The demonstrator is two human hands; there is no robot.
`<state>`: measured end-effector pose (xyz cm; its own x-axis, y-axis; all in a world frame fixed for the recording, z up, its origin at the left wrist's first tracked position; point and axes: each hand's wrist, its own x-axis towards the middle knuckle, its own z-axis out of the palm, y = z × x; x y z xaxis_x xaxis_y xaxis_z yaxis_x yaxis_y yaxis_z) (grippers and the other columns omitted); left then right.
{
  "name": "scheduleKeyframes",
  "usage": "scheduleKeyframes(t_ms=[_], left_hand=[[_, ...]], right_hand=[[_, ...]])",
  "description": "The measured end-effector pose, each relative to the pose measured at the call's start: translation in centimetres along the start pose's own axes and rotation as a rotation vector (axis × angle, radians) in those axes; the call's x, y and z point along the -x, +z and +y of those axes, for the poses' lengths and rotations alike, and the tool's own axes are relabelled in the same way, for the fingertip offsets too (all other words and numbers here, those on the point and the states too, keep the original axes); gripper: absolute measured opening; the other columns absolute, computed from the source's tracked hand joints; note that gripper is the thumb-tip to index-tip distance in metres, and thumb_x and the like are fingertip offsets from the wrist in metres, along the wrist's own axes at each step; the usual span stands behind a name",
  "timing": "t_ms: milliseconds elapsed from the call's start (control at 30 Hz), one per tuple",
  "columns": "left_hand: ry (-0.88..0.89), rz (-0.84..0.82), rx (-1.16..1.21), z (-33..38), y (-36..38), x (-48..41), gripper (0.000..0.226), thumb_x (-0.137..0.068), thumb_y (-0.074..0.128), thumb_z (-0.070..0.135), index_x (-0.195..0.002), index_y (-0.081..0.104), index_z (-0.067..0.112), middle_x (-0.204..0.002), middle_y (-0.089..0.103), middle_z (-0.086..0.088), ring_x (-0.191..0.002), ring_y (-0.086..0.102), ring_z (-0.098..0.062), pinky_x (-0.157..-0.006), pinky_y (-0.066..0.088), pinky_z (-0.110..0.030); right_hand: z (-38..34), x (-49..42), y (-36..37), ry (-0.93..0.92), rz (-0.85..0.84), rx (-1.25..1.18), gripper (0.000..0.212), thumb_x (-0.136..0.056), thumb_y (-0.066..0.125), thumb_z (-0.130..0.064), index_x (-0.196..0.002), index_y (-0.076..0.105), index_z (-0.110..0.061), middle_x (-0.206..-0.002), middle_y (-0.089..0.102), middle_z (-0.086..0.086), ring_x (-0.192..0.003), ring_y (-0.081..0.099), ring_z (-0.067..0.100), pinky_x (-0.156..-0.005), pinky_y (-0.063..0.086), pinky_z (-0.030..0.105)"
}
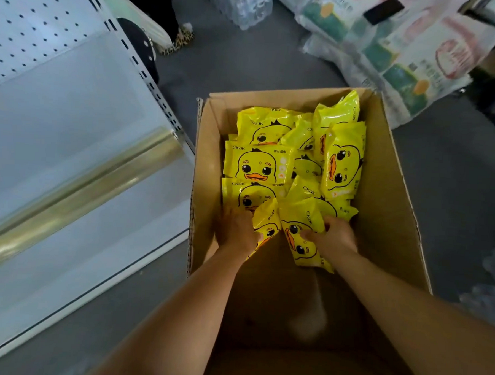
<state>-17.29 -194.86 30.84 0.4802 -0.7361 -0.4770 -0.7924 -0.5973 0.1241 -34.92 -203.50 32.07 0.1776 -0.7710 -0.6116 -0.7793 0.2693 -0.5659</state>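
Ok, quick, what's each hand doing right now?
Left hand: grips the narrow packet.
Right hand: grips the wide packet, thumb on its front.

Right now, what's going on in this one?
A person reaches with both bare hands into an open cardboard box on the floor. The left hand grips a yellow duck pack, and the right hand grips a second duck pack beside it. More of the same packs lie piled at the box's far end; the near end shows bare cardboard. A white shelf stands to the left.
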Motion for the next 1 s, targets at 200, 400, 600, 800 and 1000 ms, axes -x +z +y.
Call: scheduleKeyframes(t_ms=[200,400,600,800,1000], left_hand=[[-0.162,-0.170,0.690,0.0,-2.8,3.2,0.023,-0.087,0.070,0.028,-0.099,0.053,0.019,-0.102,0.058,-0.008,-0.095,0.056,-0.023,-0.091,0.051,-0.042],[-0.283,-0.092,1.245,-0.6,-8.4,8.2,0.069,-0.065,0.085,0.034,-0.126,0.056,0.017,-0.115,0.069,-0.003,-0.106,0.065,-0.024,-0.097,0.050,-0.048],[-0.205,-0.220,1.729,-3.9,-15.6,13.8,0.044,-0.081,0.071,0.005,-0.124,0.062,0.013,-0.107,0.073,-0.018,-0.096,0.070,-0.040,-0.072,0.058,-0.047],[0.065,-0.170,1.936,-7.5,-20.2,19.1,0.085,-0.068,0.082,0.054,-0.138,0.054,0.014,-0.132,0.060,-0.022,-0.119,0.059,-0.043,-0.099,0.045,-0.064],[-0.207,0.193,1.947,-12.3,-23.7,23.5,0.057,-0.073,0.085,0.034,-0.121,0.065,0.012,-0.107,0.073,-0.020,-0.097,0.070,-0.042,-0.085,0.052,-0.066]], right_hand=[[-3.2,2.3,-2.5,-0.041,-0.095,-0.244,0.034,-0.076,0.081,-0.016,-0.104,0.062,-0.009,-0.097,0.071,0.009,-0.094,0.069,0.034,-0.082,0.057,0.048],[-8.2,6.6,-7.1,-0.162,-0.319,-0.344,0.067,-0.078,0.076,-0.026,-0.137,0.046,-0.014,-0.116,0.059,-0.003,-0.109,0.056,0.015,-0.099,0.036,0.035],[-15.3,11.6,-9.1,-0.245,-0.474,-0.250,0.105,-0.045,0.089,-0.060,-0.136,0.052,-0.021,-0.137,0.057,0.000,-0.129,0.049,0.021,-0.114,0.031,0.050],[-23.8,18.7,-8.5,-0.457,-0.563,0.043,0.040,-0.072,0.082,-0.040,-0.107,0.070,-0.025,-0.099,0.074,-0.006,-0.094,0.069,0.013,-0.098,0.049,0.037],[-30.1,25.1,-5.2,-0.604,-0.654,0.160,0.029,-0.073,0.080,-0.040,-0.091,0.074,-0.019,-0.085,0.076,-0.001,-0.075,0.072,0.012,-0.066,0.052,0.023]])
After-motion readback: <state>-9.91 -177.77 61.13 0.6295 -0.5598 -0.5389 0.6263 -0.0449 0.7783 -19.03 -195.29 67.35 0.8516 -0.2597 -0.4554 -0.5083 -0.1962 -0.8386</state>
